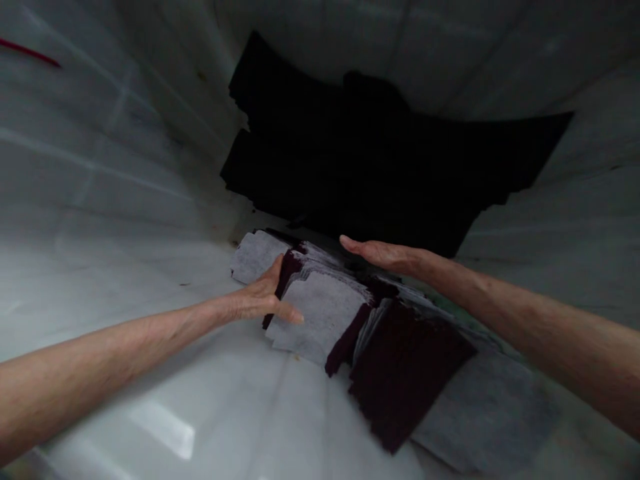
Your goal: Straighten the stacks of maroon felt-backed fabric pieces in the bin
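Note:
My left hand (pixel 267 293) grips a stack of cut cloth pieces (pixel 323 307), pale grey on top with dark maroon layers at the sides. Its thumb lies across the grey top piece, and the fingers go down behind the left end of the stack. My right hand (pixel 377 255) reaches over the far side of the row, thumb stretched out; its other fingers are mostly hidden. Beside the held stack lie a maroon piece (pixel 410 367) on the right and a grey stack (pixel 257 253) on the left.
A large pile of black cloth (pixel 360 160) lies just beyond the row. Shiny, pale, creased sheeting (pixel 100 227) surrounds everything and rises at the sides. More grey cloth (pixel 490 407) extends to the lower right. A thin red strip (pixel 30 52) shows at the upper left.

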Action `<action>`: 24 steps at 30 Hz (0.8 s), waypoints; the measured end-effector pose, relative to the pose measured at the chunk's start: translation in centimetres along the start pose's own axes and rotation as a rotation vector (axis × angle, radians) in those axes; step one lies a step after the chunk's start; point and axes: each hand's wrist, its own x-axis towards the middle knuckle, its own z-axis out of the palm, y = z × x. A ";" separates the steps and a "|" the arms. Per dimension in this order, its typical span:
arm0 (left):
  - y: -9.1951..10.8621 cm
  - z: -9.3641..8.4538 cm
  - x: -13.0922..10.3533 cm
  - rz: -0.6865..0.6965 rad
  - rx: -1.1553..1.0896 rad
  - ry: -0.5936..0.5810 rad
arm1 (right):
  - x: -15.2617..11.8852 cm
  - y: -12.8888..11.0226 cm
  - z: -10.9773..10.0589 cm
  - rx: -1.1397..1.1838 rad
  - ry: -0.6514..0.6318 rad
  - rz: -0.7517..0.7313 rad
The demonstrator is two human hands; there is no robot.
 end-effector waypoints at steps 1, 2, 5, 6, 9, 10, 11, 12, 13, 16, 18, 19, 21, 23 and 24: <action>0.2 -0.5 -0.1 -0.040 0.035 -0.017 | -0.8 -0.3 -0.6 -0.035 -0.031 0.007; 0.3 -1.1 -0.3 -0.086 0.073 -0.039 | -1.7 -0.7 -1.2 -0.075 -0.061 0.006; 0.6 -3.2 -1.8 -0.214 0.183 -0.080 | -4.9 -1.8 -3.3 -0.215 -0.082 -0.061; 0.8 -3.8 -2.6 -0.240 0.217 -0.075 | -6.2 -2.1 -4.1 -0.266 -0.069 -0.095; 1.4 -4.5 -6.5 -0.267 0.306 -0.019 | -10.6 -2.5 -6.4 -0.402 0.020 -0.178; 1.7 -4.2 -8.1 -0.256 0.334 0.018 | -12.3 -2.5 -7.2 -0.432 0.065 -0.193; 2.0 -3.7 -10.0 -0.238 0.361 0.061 | -14.1 -2.4 -7.9 -0.470 0.135 -0.213; 2.3 -2.8 -11.9 -0.192 0.391 0.141 | -16.1 -2.3 -8.5 -0.528 0.231 -0.236; 2.5 -1.8 -13.8 -0.119 0.418 0.235 | -18.0 -2.2 -9.2 -0.602 0.341 -0.270; 3.0 2.0 -18.5 0.044 0.407 0.479 | -23.4 -1.5 -10.7 -0.845 0.595 -0.431; 3.1 4.5 -20.1 0.052 0.361 0.547 | -26.0 -1.1 -11.2 -0.909 0.630 -0.560; 3.1 5.6 -20.3 0.043 0.356 0.557 | -26.9 -0.9 -11.2 -0.916 0.622 -0.617; 3.3 7.1 -19.8 -0.027 0.388 0.563 | -27.8 -0.6 -10.8 -0.944 0.601 -0.686; 3.7 8.0 -18.6 -0.147 0.443 0.610 | -28.0 -0.4 -10.0 -0.963 0.603 -0.652; 4.0 8.2 -18.0 -0.210 0.467 0.638 | -28.0 -0.3 -9.5 -0.958 0.616 -0.591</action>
